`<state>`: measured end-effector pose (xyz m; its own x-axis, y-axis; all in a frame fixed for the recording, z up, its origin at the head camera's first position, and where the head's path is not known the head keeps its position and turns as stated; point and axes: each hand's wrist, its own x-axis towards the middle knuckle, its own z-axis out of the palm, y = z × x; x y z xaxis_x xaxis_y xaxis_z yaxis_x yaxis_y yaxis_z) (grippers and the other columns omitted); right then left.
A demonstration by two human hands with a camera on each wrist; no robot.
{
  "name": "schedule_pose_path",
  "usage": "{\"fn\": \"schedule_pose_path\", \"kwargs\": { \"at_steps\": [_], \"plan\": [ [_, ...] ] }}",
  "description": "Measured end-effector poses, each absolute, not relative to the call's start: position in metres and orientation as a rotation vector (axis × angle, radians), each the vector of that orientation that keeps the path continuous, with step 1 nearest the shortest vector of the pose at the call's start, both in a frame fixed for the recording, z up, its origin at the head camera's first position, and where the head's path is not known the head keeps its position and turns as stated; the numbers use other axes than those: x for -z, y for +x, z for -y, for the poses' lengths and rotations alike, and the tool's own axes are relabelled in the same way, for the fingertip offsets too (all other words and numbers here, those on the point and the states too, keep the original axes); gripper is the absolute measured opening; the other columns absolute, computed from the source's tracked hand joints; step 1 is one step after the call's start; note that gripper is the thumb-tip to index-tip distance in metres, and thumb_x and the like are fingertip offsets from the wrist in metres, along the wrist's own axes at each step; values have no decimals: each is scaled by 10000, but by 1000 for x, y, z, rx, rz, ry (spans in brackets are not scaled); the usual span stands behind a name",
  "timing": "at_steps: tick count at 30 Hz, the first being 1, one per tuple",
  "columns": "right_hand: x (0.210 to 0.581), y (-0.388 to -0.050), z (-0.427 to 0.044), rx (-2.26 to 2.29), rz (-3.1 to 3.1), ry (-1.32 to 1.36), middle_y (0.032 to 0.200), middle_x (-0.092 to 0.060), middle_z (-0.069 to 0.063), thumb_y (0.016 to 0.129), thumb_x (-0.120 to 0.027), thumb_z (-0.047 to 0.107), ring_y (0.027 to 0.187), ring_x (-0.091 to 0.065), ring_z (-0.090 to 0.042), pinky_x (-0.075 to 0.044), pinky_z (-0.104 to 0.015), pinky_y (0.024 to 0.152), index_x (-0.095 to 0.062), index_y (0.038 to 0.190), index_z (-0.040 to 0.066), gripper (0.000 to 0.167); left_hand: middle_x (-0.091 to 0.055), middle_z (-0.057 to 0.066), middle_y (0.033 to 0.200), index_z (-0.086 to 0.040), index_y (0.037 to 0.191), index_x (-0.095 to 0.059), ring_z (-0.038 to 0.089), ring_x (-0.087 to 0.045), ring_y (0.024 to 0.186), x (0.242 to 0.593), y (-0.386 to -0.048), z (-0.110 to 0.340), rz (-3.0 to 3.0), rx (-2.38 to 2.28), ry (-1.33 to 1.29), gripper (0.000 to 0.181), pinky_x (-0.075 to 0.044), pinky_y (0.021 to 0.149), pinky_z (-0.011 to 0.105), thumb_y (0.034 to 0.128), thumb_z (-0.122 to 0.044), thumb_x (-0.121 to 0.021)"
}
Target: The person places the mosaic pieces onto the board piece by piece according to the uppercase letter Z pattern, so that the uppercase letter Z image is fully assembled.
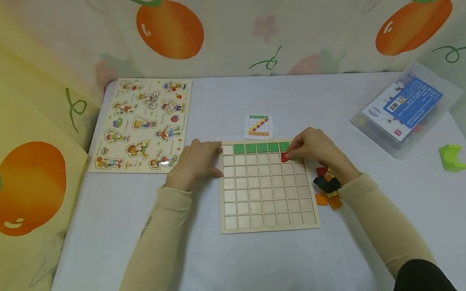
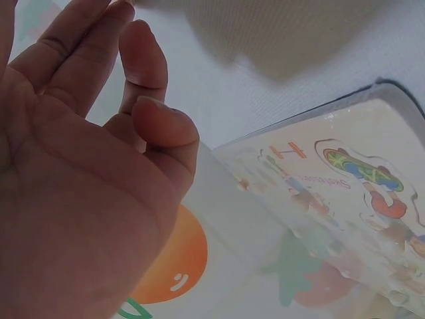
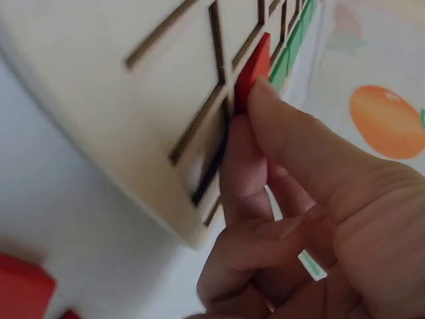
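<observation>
A wooden grid board (image 1: 272, 228) lies in the middle of the table, with several green square tiles (image 1: 262, 148) in its top row. My right hand (image 1: 318, 148) pinches a small red tile (image 3: 254, 73) between thumb and forefinger, over a cell in the second row near the right side. One corner of the tile looks pointed; the fingers cover the rest. At the board's upper left edge is my left hand (image 1: 194, 164), thumb and fingers extended, holding nothing. Just above the board lies a small pattern card (image 1: 258, 126) with a coloured Z-like figure.
Loose orange, red and yellow pieces (image 1: 335, 202) lie right of the board, partly under the right wrist. A picture puzzle board (image 1: 141, 123) sits at the back left. At the right are a clear plastic box (image 1: 405, 108) with a blue label and a lime-green piece (image 1: 453, 158).
</observation>
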<state>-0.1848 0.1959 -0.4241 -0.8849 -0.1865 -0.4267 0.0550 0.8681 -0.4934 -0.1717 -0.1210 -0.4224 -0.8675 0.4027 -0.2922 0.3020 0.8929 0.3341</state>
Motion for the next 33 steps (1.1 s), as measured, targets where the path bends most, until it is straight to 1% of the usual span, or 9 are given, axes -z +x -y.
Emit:
{"fn": "schedule_pose_path", "kwargs": {
  "at_steps": [4, 8, 11, 14, 19, 22, 28, 30, 33],
  "plan": [
    [421, -180, -191, 606, -2628, -68, 1092, -778, -127, 902, -795, 330, 963, -596, -266, -439, -300, 723, -819, 1019, 115, 246, -651, 127, 1447, -85, 1441, -598, 388, -592, 1152, 420, -171, 121, -2704, -400, 519, 778, -509, 983, 543, 765, -319, -903],
    [423, -170, -187, 513, -2738, -164, 1132, -794, -125, 929, -767, 348, 993, -694, -314, -496, -312, 654, -827, 1048, 125, 260, -652, 130, 1445, -80, 1446, -593, 389, -591, 1158, 420, -171, 122, -2704, -415, 514, 780, -510, 991, 541, 767, -310, -902],
    [427, -164, -187, 491, -2802, -275, 1166, -789, -138, 945, -748, 332, 1052, -724, -338, -565, -385, 709, -828, 1082, 121, 265, -650, 126, 1449, -77, 1460, -581, 388, -584, 1159, 420, -171, 122, -2697, -435, 500, 794, -503, 1001, 540, 768, -294, -905],
    [431, -161, -191, 448, -2848, -428, 1131, -793, -113, 943, -748, 301, 1031, -731, -323, -590, -450, 795, -824, 1104, 126, 250, -652, 127, 1447, -71, 1463, -577, 391, -581, 1156, 420, -170, 121, -2692, -450, 501, 795, -499, 999, 544, 770, -281, -906],
    [433, -154, -202, 414, -2884, -618, 1112, -759, -102, 972, -709, 259, 974, -717, -296, -586, -459, 837, -798, 1175, 124, 260, -649, 126, 1451, -75, 1461, -581, 400, -583, 1176, 420, -169, 122, -2679, -466, 486, 785, -506, 1002, 548, 774, -274, -905],
    [428, -153, -217, 473, -2880, -483, 1163, -760, -146, 997, -682, 245, 975, -696, -319, -579, -478, 825, -782, 1204, 107, 269, -633, 132, 1470, -71, 1474, -567, 415, -581, 1211, 420, -169, 122, -2672, -472, 481, 798, -505, 1020, 554, 777, -272, -902],
    [412, -152, -260, 460, -2777, -109, 1303, -699, -251, 990, -691, 280, 1179, -612, -427, -522, -549, 962, -786, 1163, 70, 289, -620, 139, 1483, -52, 1489, -544, 427, -578, 1224, 419, -169, 123, -2679, -461, 505, 822, -502, 1024, 562, 782, -275, -898],
    [409, -151, -273, 472, -2712, -52, 1257, -711, -256, 959, -730, 301, 1128, -601, -422, -523, -513, 913, -790, 1122, 50, 305, -618, 136, 1486, -48, 1490, -540, 428, -577, 1226, 419, -169, 123, -2678, -463, 509, 826, -498, 1028, 565, 782, -275, -898],
    [407, -147, -284, 469, -2632, -17, 1078, -749, -207, 895, -796, 333, 966, -588, -345, -483, -417, 780, -791, 1041, 38, 330, -610, 135, 1496, -50, 1481, -551, 430, -572, 1234, 419, -170, 123, -2672, -471, 510, 808, -486, 1043, 570, 785, -270, -897]
  ]
}}
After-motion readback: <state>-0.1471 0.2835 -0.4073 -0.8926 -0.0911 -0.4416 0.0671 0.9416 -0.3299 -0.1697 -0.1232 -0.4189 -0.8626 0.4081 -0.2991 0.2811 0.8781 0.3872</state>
